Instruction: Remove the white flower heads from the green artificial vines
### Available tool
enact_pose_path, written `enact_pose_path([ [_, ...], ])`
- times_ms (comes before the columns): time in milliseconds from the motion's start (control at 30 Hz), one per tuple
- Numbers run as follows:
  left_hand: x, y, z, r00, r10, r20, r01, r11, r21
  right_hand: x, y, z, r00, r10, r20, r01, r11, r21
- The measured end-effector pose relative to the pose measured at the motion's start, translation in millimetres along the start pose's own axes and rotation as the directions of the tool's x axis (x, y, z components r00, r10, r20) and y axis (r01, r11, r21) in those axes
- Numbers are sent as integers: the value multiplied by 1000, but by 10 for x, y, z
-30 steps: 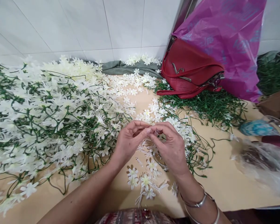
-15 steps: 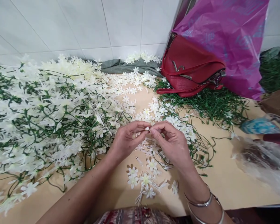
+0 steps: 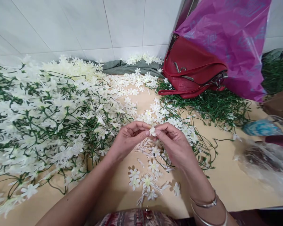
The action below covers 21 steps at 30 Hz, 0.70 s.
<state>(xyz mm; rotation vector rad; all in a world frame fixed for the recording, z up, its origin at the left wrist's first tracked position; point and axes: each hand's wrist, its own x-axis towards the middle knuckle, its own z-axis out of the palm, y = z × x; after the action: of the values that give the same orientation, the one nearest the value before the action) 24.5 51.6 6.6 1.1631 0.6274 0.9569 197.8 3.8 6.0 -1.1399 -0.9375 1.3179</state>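
Observation:
Between my fingertips, above the middle of the table, is a small white artificial flower (image 3: 152, 131). My left hand (image 3: 130, 137) pinches it from the left, thumb and forefinger closed. From the right, my right hand (image 3: 174, 142) pinches the same flower, its other fingers curled. Below the hands, loose white flowers (image 3: 147, 182) and thin white stamen pieces (image 3: 145, 147) lie on the tabletop. Just beyond the hands spreads another patch of loose white flowers (image 3: 157, 113). Whether a stem is in the grip is hidden by the fingers.
A large heap of white flowers on green stems (image 3: 49, 119) covers the left side. At the back right, a red handbag (image 3: 193, 69) rests on bare green stems (image 3: 212, 108), beside a purple plastic bag (image 3: 238, 47). A clear plastic bag (image 3: 266, 163) lies at the right.
The white flower between my fingertips shows more plainly now, with its petals facing up. My hands have shifted only slightly, the right wrist a little rightward.

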Motion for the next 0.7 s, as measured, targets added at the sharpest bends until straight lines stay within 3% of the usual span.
enact_pose_path([
  [167, 16, -26, -16, 1000, -21, -21, 20, 998, -60, 15, -22, 19, 999, 49, -2, -49, 992, 120],
  [300, -3, -18, -1, 997, -30, -69, 28, 999, -33, 28, -5, 36, 996, -5, -86, 9, 999, 45],
  [433, -51, 37, 53, 988, 11, -157, 4, 995, 100, 16, 23, 63, 950, -248, -189, 192, 943, -270],
  [533, -61, 32, 83, 990, 2, -138, 21, 987, 161, -17, 29, 93, 903, -415, -110, 335, 841, -425],
  [700, -16, -34, 58, 987, -100, -126, 112, 989, 94, -67, 8, 133, 813, -582, 11, 473, 650, -595],
])
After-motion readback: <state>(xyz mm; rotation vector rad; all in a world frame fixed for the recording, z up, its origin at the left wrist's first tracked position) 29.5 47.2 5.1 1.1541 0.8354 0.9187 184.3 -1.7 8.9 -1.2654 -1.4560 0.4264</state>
